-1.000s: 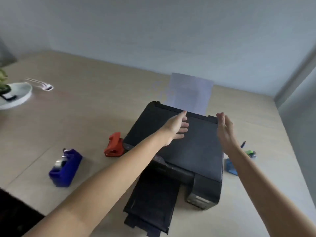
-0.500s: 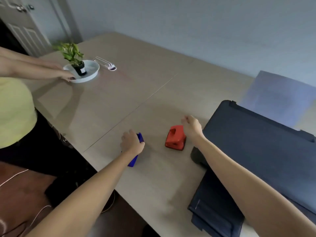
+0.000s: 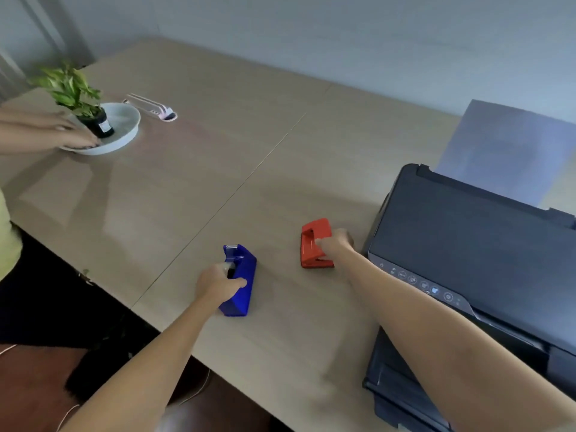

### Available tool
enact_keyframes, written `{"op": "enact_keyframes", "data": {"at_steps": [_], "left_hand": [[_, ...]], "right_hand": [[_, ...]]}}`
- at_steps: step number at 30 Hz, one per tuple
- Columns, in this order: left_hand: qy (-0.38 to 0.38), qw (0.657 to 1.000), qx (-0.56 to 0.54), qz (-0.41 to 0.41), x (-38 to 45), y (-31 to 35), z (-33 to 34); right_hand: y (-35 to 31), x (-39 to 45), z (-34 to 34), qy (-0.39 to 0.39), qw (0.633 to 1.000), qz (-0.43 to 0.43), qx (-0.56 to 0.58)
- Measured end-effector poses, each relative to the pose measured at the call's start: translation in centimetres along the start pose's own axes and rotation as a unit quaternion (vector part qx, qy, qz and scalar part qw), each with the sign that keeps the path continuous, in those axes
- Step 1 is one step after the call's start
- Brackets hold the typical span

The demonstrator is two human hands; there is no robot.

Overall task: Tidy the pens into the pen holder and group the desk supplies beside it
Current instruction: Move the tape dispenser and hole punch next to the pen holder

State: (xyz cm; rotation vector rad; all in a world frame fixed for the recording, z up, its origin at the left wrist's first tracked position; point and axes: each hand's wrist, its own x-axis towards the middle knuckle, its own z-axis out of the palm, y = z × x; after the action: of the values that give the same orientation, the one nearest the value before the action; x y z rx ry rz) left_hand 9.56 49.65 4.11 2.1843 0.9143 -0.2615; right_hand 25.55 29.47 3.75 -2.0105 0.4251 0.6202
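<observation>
In the head view, the left hand (image 3: 218, 283) is seen closed around the near end of a blue tape dispenser (image 3: 239, 280), which rests on the light wooden tabletop (image 3: 218, 157) close to its front edge. The right hand (image 3: 335, 244) is curled over the right side of a red hole punch (image 3: 315, 243), with fingers laid on its top; whether a firm grip has been taken cannot be told. The hole punch is set just beside the left edge of a black printer (image 3: 467, 244), and is placed near but apart from the tape dispenser. A sheet of paper (image 3: 505, 151) is held upright in the printer's rear tray. At the far left of the tabletop, a white dish (image 3: 124, 132) carrying a small potted plant (image 3: 78, 95) is touched by the hands of a second person (image 3: 62, 132). Just behind the dish, a pale pink object (image 3: 156, 109) is laid flat.
</observation>
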Motion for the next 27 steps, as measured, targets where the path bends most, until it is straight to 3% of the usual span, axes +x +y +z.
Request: {"op": "enact_keyframes", "data": {"at_steps": [3, 5, 10, 13, 18, 23, 27], "left_hand": [[-0.053, 0.979, -0.178, -0.082, -0.1, 0.2, -1.3], [-0.074, 0.964, -0.235, -0.101, -0.9, 1.0, -2.2], [-0.090, 0.956, -0.277, -0.027, -6.0, 7.4, -2.0], [-0.116, 0.957, -0.262, 0.044, -10.6, 13.3, -1.0], [-0.202, 0.934, -0.245, 0.161, -18.5, 22.3, 2.8], [-0.314, 0.901, -0.196, 0.225, -25.1, 29.4, 11.0], [-0.357, 0.894, -0.134, 0.234, -29.7, 32.7, 20.2]], "right_hand": [[-1.2, -2.1, -1.2, -0.023, 0.999, -0.049, -0.005], [-2.3, -3.4, -2.8, -0.029, 0.996, -0.079, -0.013], [-3.9, -6.5, -11.3, -0.067, 0.983, -0.155, 0.070], [-3.4, -9.9, -19.5, -0.106, 0.963, -0.168, 0.182], [0.3, -13.7, -32.4, -0.092, 0.942, -0.198, 0.255], [8.6, -16.7, -44.9, -0.003, 0.931, -0.208, 0.301], [17.4, -17.8, -51.9, 0.080, 0.937, -0.155, 0.303]]}}
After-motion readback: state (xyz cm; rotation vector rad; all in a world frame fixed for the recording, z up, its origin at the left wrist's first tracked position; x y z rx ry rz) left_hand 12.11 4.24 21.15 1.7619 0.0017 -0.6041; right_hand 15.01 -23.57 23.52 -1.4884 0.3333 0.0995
